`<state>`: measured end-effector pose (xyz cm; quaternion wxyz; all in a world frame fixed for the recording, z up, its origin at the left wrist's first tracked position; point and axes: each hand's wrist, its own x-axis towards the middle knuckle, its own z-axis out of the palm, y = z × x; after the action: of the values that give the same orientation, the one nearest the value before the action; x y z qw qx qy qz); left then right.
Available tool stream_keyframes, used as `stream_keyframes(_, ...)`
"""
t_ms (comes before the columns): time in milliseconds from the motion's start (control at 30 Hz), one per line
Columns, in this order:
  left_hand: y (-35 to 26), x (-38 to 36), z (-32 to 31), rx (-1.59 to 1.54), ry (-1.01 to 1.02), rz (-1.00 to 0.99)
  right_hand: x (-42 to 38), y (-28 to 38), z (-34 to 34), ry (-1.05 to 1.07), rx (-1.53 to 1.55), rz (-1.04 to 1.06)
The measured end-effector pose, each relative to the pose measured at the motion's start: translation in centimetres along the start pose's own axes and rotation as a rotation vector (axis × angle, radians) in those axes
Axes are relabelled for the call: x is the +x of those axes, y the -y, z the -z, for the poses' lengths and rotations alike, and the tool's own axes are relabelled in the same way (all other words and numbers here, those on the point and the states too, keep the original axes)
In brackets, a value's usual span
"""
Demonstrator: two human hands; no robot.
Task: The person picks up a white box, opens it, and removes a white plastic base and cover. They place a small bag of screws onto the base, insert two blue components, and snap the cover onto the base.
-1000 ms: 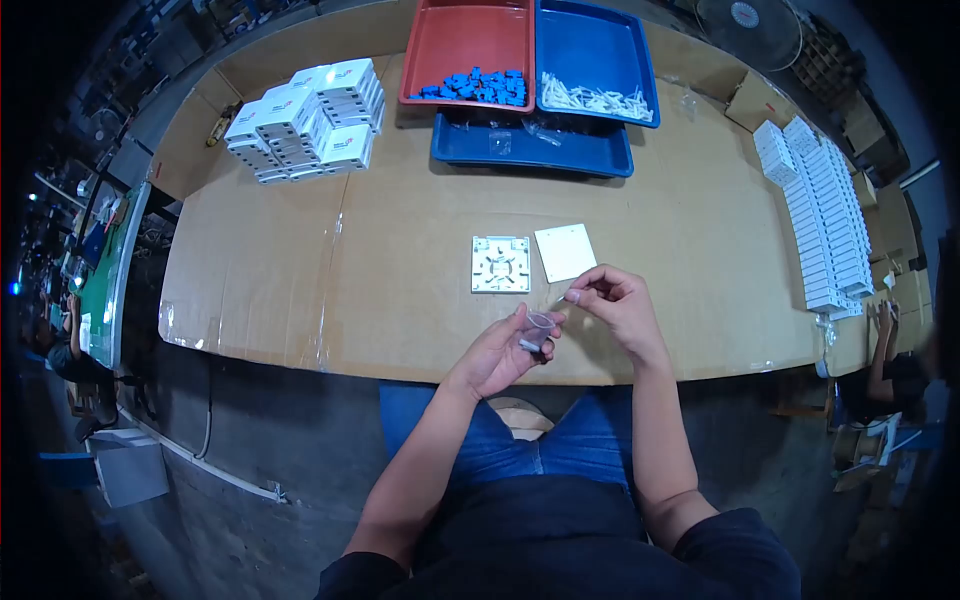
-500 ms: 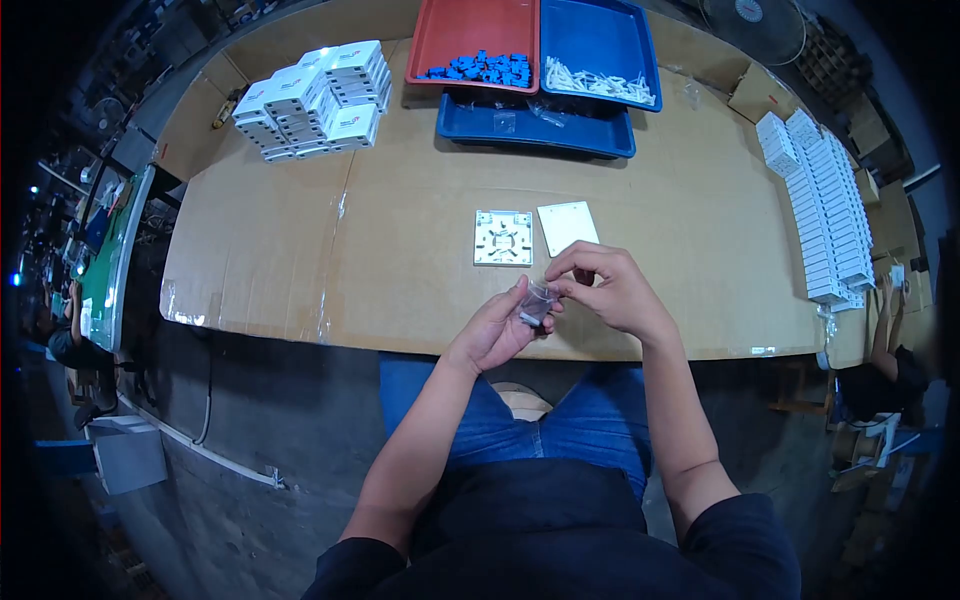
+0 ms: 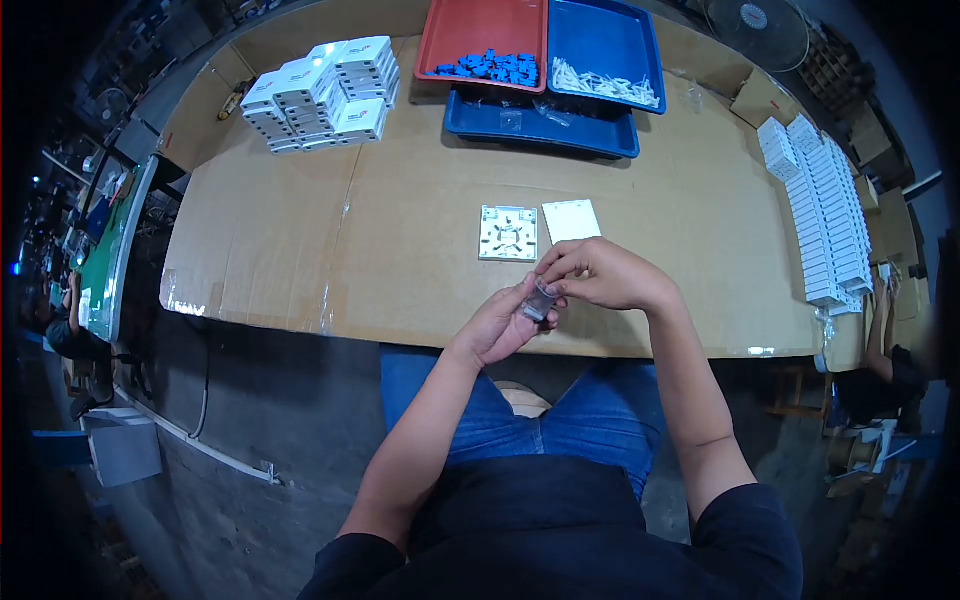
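Currently, the work in hand seems to be a fingertip job at the mouth of a small clear cup [image 3: 538, 304]. The left hand [image 3: 497, 325] is partly closed, its fingers curled around the cup. The right hand [image 3: 612, 274] is drawn into a narrow pinch at the rim; whether it has hold of a small piece cannot be told, as its own fingers hide the spot.

Just beyond the hands, on the cardboard-covered surface [image 3: 420, 235], lie an open square case [image 3: 508, 234] and, close to its right, a flat white plate [image 3: 572, 221]. Farther ahead, blue pieces [image 3: 490, 68] sit in a red tray [image 3: 485, 25] and slim white pieces [image 3: 605, 84] in a blue tray [image 3: 605, 28]. Stacked white boxes [image 3: 330, 92] stand far to the left of the hands, more rows [image 3: 828, 220] far to the right.

As I judge it, picking from the cup calls for a steady, level left hand and a light right pinch, since a tilt could spill its contents.
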<state>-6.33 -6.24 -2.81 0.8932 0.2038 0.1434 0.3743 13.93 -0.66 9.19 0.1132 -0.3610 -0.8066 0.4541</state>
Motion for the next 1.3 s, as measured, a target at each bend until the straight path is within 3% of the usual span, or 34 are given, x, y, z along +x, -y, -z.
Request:
stream_keyframes(400, 0.1, 0.1, 0.4, -0.042, 0.046, 0.001, 0.3, -0.1, 0.0, -0.014, 0.095, 0.006)
stream_keyframes(467, 0.0, 0.2, 0.5, -0.053, 0.035, 0.013, 0.3, 0.4, 0.6, -0.034, 0.202, -0.141)
stream_keyframes(600, -0.3, 0.1, -0.7, -0.105, 0.006, -0.011, 0.4, -0.4, 0.8, -0.107, 0.118, -0.037)
stream_keyframes(900, 0.4, 0.5, 1.1, -0.063, 0.063, -0.015, 1.6, -0.1, -0.7, 0.036, 0.134, -0.045)
stream_keyframes(967, 0.4, 0.2, 0.5, -0.024, 0.029, -0.035, 1.6, 1.0, -0.7, 0.204, 0.207, -0.226)
stream_keyframes(1033, 0.6, 0.3, 0.2, 0.003, -0.035, -0.053, 1.7, 0.1, -1.0, 0.259, 0.218, -0.171)
stream_keyframes(1133, 0.5, 0.3, 0.6, 0.031, 0.034, -0.046, 1.5, -0.5, -0.3, 0.282, 0.256, -0.140)
stream_keyframes(1300, 0.3, 0.4, 0.9, -0.144, 0.034, 0.047, 1.8, -4.0, 5.9, 0.015, 0.199, 0.033)
